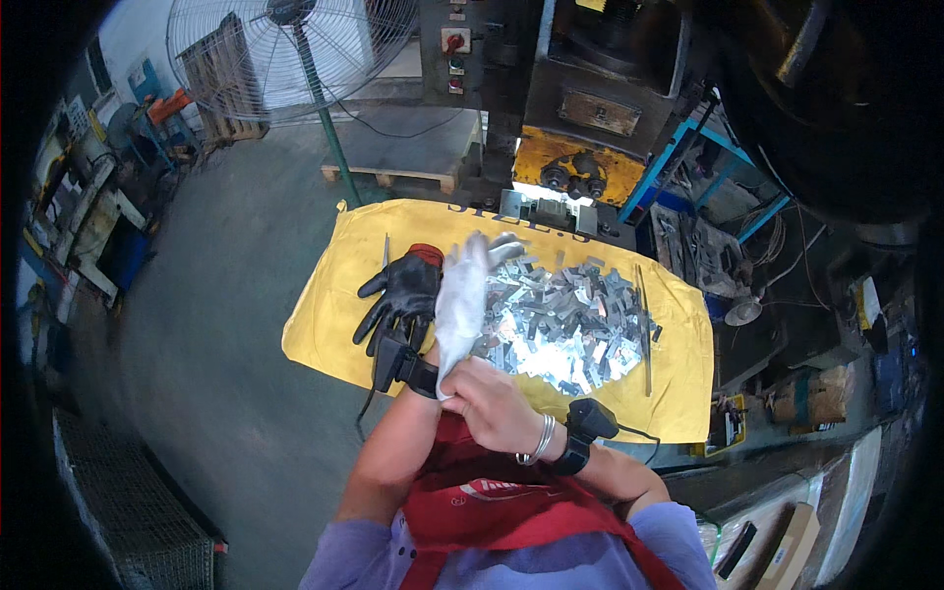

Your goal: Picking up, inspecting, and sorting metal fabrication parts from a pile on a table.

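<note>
A white glove covers my left hand, which is raised over the yellow sheet with its fingers stretched out and a little blurred. My right hand is bare and pinches the cuff of that glove at my left wrist. Beside the gloved hand, a black-coated work glove with a red cuff lies on the sheet. To the right spreads a heap of small flat metal pieces, shining brightly near its front.
The yellow sheet covers the work surface. A thin metal rod lies right of the heap, and a thin pointed tool by the black glove. Beyond are a machine, a standing fan and a low wooden platform.
</note>
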### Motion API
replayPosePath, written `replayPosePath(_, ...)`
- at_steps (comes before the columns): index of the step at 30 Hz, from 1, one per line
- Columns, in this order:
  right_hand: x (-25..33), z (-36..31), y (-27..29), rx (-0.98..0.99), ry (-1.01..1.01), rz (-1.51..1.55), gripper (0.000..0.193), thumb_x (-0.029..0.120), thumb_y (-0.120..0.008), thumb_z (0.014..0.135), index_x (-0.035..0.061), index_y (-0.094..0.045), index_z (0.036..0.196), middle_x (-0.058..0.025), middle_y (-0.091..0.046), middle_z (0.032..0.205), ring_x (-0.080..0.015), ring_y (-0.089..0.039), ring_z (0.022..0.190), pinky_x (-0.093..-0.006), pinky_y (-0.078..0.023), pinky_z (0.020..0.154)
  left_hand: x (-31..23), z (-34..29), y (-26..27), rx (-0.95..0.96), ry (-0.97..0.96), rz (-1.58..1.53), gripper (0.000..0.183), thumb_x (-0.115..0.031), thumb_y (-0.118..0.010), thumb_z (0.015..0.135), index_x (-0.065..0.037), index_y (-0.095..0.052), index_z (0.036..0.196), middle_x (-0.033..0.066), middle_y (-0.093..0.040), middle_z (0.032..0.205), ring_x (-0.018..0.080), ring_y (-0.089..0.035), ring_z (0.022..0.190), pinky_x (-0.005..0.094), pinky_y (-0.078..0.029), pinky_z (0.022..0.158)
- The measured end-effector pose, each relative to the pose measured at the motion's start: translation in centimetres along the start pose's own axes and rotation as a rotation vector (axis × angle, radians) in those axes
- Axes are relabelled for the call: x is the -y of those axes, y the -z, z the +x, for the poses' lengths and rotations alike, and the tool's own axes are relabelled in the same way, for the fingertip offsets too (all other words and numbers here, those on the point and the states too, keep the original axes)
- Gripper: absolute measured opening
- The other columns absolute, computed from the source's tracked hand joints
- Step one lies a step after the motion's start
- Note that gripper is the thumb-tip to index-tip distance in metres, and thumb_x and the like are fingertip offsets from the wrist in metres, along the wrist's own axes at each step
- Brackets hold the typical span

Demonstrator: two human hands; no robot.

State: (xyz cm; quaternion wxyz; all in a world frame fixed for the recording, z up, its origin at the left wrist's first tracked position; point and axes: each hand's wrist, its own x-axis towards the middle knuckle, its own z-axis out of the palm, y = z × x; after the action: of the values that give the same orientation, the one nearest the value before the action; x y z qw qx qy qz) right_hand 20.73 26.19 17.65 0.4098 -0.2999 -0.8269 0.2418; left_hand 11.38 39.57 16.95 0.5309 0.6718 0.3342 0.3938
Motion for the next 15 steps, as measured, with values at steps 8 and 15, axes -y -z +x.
replayPosePath(8,-0.2,0.8,1.9,-0.344,-0.306,-0.119,0.026,0.009,-0.069,0.074,0.0021,-0.055,0.095,-0.0121,-0.056,0.087,-0.0305,-0.054,0.085,-0.0364,-0.043,0.076,-1.7,-0.3,-2.8,-0.418,-0.084,1.288,0.083,-0.061,-0.054,0.074,-0.005,-0.040,0.133,0.0235,-0.028,0.140,0.0404,-0.020,0.132,0.0596,-0.012,0.103)
replayPosePath(15,-2.6,1.2,2.4,-0.339,-0.148,-0.363,0.013,0.007,-0.061,0.078,0.0023,-0.055,0.088,-0.0135,-0.054,0.082,-0.0344,-0.051,0.081,-0.0394,-0.041,0.071,0.8,-0.4,-2.1,-0.287,-0.231,1.604,0.083,-0.063,-0.054,0.071,0.003,-0.050,0.122,0.0244,-0.031,0.138,0.0382,-0.022,0.132,0.0605,-0.010,0.103)
